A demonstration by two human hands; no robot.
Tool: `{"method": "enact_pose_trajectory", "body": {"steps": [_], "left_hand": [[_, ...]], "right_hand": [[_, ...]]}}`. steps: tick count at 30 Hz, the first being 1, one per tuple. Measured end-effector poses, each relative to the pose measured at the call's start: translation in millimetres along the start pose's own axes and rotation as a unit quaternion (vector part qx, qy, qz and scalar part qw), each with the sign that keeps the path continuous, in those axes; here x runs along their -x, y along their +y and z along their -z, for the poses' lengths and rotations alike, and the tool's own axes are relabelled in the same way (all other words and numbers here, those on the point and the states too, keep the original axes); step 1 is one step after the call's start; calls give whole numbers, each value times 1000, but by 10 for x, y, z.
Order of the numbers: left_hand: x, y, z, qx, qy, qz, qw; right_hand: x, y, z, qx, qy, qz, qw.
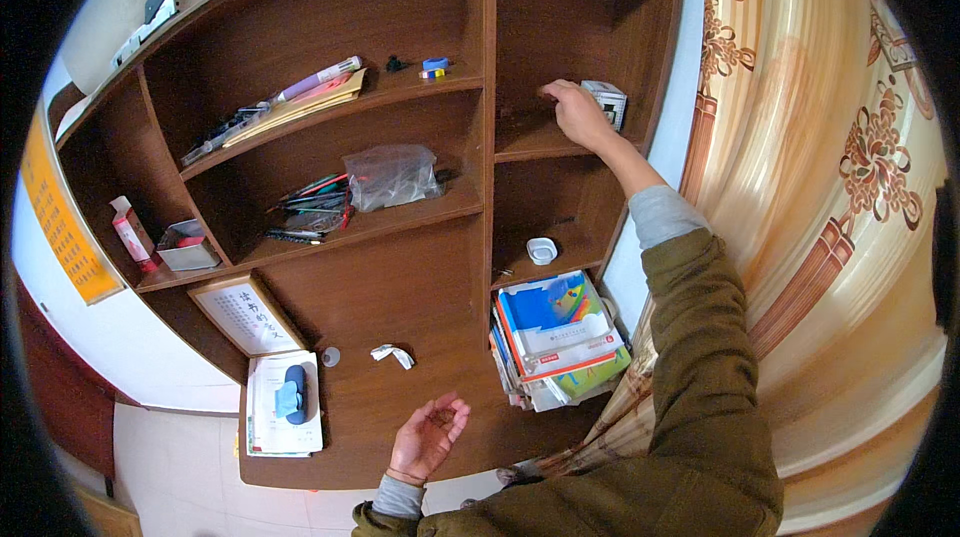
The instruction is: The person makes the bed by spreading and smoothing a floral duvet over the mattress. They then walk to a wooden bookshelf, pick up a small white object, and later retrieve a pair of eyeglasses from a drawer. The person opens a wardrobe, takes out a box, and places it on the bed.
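My right hand (579, 115) reaches into an upper right compartment of the brown wooden shelf unit (488, 184). Its fingers point left and bend together; whether anything is between them cannot be seen. Just behind the wrist, on the same shelf, stands a small white patterned box (606, 103). Low over the front of the desk (360, 417), my left hand (429, 436) is cupped with its palm up. Shadow darkens the palm, so its contents are unclear. A crumpled white paper (393, 356) lies on the desk beyond it.
Stacked books (559, 334) fill the desk's right side, below a small white dish (541, 251). Pens (315, 199) and a clear plastic bag (394, 177) occupy the middle shelf. A framed sheet with writing (247, 314) leans behind papers (262, 387) bearing a blue case (296, 394). Patterned curtains (810, 162) hang right.
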State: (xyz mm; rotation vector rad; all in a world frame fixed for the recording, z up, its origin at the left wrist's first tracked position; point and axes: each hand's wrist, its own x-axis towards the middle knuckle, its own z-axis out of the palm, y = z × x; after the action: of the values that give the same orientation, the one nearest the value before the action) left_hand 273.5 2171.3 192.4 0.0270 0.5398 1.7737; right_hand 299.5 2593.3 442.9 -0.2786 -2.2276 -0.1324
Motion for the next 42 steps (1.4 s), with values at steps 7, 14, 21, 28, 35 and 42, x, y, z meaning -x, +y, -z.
{"method": "enact_pose_trajectory", "body": {"steps": [7,14,21,28,35,42], "left_hand": [[-268,-163,-93,45,-15,17,999],[-482,-233,-218,27,-7,-1,1000],[-645,-160,-600,-39,-11,-9,999],[-662,-167,-686,-38,-25,4,999],[-637,-177,-694,-61,-22,3,998],[-691,-150,-784,-9,-36,12,999]], "right_hand": [[-257,88,-209,-65,-105,-126,984],[-296,222,-449,-25,-112,-109,987],[-195,153,-326,-23,-94,-74,993],[-188,161,-149,-66,-104,-173,977],[-127,248,-516,-129,-104,-123,978],[-270,156,-550,-317,-93,-200,922]]}}
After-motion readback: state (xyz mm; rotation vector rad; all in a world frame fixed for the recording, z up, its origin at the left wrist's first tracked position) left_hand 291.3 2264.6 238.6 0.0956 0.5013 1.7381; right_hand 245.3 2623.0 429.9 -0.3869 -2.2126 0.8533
